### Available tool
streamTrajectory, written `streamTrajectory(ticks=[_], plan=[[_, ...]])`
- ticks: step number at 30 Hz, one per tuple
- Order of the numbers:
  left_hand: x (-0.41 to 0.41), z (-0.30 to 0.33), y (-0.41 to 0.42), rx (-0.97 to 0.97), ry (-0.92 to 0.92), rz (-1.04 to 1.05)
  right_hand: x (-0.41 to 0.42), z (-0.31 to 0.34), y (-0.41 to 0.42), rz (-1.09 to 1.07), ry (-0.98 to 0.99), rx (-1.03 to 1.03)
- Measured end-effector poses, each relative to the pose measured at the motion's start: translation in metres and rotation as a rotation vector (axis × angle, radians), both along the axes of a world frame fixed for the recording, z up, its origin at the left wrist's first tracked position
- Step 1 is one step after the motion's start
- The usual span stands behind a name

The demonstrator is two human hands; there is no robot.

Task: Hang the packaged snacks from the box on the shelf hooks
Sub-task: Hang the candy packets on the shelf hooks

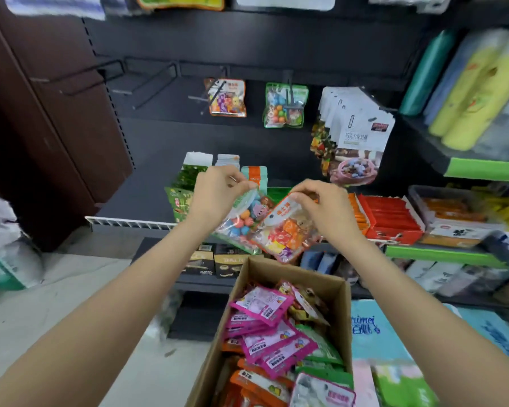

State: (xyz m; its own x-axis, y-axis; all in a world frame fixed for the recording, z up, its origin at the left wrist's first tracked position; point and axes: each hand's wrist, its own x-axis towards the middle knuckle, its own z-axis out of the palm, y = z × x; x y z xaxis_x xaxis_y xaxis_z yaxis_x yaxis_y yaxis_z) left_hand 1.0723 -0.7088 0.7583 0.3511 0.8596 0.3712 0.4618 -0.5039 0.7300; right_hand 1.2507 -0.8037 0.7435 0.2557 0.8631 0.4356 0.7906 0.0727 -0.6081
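My left hand (pixel 218 192) pinches the top of a green-edged candy packet (pixel 241 221) with coloured sweets inside. My right hand (pixel 321 207) pinches the top of an orange-edged candy packet (pixel 285 233). Both packets hang tilted above the far end of the open cardboard box (pixel 340 292), which holds several pink, orange and green snack packets (pixel 271 336). On the black back panel, an orange packet (pixel 227 98) and a green packet (pixel 285 105) hang on hooks. Bare black hooks (pixel 147 83) stick out to their left.
White pouches (pixel 353 136) hang in a bunch at right. Red and orange boxes (pixel 391 218) fill the shelf with the green edge (pixel 441 254). Green snack bags (pixel 188 177) stand on the lower shelf. Blue bags (pixel 373 330) lie right of the box. A brown door (pixel 41 118) stands left.
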Motion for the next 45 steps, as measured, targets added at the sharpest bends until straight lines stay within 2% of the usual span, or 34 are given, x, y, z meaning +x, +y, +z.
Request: streamTrajectory(ticks=[6,10,15,18,24,27,32,39,45], plan=[[0.023,0.029,0.006,0.013,0.029,-0.170,-0.013,0.017,0.029,-0.038,-0.068,0.047],[0.028,0.037,0.022,0.001,-0.031,-0.226,-0.014,0.026,0.042,-0.073,0.033,0.087],[0.016,0.024,0.061,-0.172,-0.051,-0.277,0.005,0.036,0.054,-0.208,0.213,0.133],[0.022,0.021,0.073,-0.237,-0.134,-0.252,0.016,0.038,0.060,-0.286,0.215,0.135],[0.054,0.037,0.087,-0.010,-0.101,-0.108,0.042,0.046,0.061,-0.478,0.084,0.133],[0.069,0.042,0.091,0.042,-0.080,-0.075,0.055,0.047,0.059,-0.485,0.069,0.110],[0.088,0.044,0.096,0.062,-0.049,-0.046,0.069,0.045,0.065,-0.483,0.023,0.106],[0.096,0.046,0.098,0.073,-0.020,-0.010,0.080,0.042,0.078,-0.451,0.092,0.079],[0.105,0.049,0.096,0.076,-0.035,0.012,0.083,0.049,0.080,-0.443,0.049,0.074]])
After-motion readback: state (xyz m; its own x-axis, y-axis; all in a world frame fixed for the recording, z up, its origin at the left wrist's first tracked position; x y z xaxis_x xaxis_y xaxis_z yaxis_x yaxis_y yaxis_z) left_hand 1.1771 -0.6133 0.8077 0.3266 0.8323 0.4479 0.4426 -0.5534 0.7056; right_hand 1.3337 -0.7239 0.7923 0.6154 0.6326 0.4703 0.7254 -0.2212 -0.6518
